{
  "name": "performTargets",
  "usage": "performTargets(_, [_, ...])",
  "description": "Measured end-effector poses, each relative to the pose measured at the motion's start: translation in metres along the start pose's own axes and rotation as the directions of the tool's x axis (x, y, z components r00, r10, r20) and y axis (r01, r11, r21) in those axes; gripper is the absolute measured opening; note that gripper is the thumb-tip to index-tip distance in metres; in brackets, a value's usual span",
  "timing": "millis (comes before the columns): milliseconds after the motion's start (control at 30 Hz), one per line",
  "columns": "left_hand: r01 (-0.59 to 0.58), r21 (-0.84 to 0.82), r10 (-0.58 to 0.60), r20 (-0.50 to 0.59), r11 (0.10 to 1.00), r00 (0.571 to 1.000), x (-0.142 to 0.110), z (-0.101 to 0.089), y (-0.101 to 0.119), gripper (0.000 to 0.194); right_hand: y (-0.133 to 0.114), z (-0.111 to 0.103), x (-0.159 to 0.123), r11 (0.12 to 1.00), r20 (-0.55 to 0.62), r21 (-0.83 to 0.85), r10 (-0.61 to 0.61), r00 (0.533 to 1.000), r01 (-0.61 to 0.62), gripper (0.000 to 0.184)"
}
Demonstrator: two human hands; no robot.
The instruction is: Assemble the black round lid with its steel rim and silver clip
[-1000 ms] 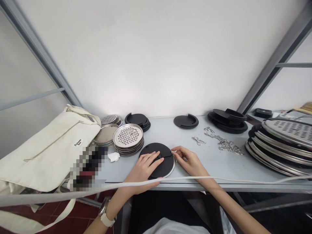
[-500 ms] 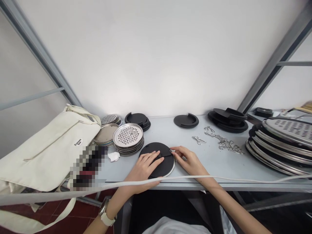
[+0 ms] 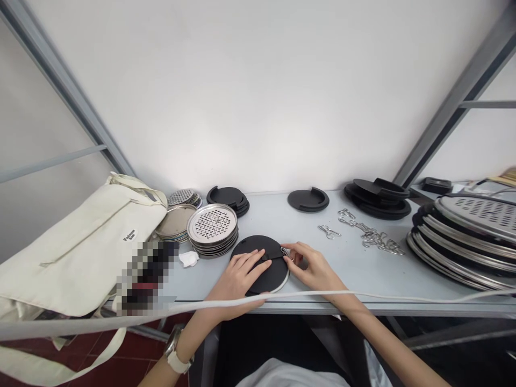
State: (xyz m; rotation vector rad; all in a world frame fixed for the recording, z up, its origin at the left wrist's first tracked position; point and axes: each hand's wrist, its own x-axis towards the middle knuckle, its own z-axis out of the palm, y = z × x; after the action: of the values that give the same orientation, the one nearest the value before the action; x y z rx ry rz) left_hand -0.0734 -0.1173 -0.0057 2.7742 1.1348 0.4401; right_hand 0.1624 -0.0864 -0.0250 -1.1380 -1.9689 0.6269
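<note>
A round black disc point(image 3: 258, 277) with a silvery rim lies near the front edge of the table. My left hand point(image 3: 242, 274) rests flat on it, fingers stretched across the top and thumb along the near edge. At the disc's right edge, my right hand point(image 3: 309, 264) is closed, with thumb and forefinger pinching a small bent-wire metal clip point(image 3: 284, 251). The clip touches the edge beside a raised black strip. How far it goes into the disc is hidden by the fingertips.
Loose wire clips point(image 3: 377, 239) lie to the right. Perforated metal discs point(image 3: 213, 224) are stacked left, beside a cream bag point(image 3: 80, 247). Black discs point(image 3: 308, 200) stand along the wall; rimmed discs point(image 3: 463, 236) pile up far right. A white cable point(image 3: 363, 293) crosses in front.
My right thumb has shifted slightly down and left at the disc's edge, and more of the wire clip shows. The left hand stays still on the disc.
</note>
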Motion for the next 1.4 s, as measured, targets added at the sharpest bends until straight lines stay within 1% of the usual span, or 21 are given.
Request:
performTargets(133, [-0.004,0.007,0.004,0.008,1.0,1.0,0.0001,-0.0004,0.0003,0.064,-0.0014,-0.0005,0.0002,0.999,-0.004,-0.046,-0.003,1.0,0.003,0.027])
performTargets(333, [-0.01,0.001,0.01,0.009,1.0,1.0,0.0006,-0.0027,0.0006,0.063,-0.0022,-0.0005,0.0002,0.999,-0.006,-0.02,0.045,0.999,-0.045,0.025])
performTargets(500, [-0.011,-0.009,0.011,-0.001,1.0,1.0,0.0005,-0.0027,0.0006,0.063,-0.0001,0.0006,-0.0006,0.999,-0.008,0.002,0.054,0.999,-0.054,0.025])
performTargets(633, [-0.014,-0.007,0.014,-0.006,1.0,1.0,0.0,-0.0018,0.0001,0.063,-0.0007,0.0004,-0.0006,0.997,0.013,0.01,0.071,0.997,-0.072,0.024])
performTargets(800, [-0.01,0.0,0.01,0.011,1.0,1.0,0.0003,-0.0019,-0.0002,0.063,-0.0034,0.0003,-0.0002,0.996,0.044,-0.028,0.083,0.996,-0.082,0.022])
performTargets(967, [-0.014,-0.008,0.014,0.01,1.0,1.0,0.0001,-0.0021,0.0007,0.063,-0.0059,0.0006,0.0001,0.996,0.045,-0.047,0.082,0.996,-0.08,0.021])
performTargets(1200, [-0.009,-0.012,0.009,0.008,1.0,1.0,0.0006,-0.0028,0.0012,0.062,-0.0083,-0.001,0.0009,0.993,0.061,-0.053,0.11,0.992,-0.107,0.02])
performTargets(1400, [-0.006,-0.017,0.006,0.005,1.0,1.0,0.0006,-0.0031,0.0012,0.06,-0.0096,-0.0019,0.0012,0.994,0.075,-0.054,0.098,0.992,-0.094,0.017])
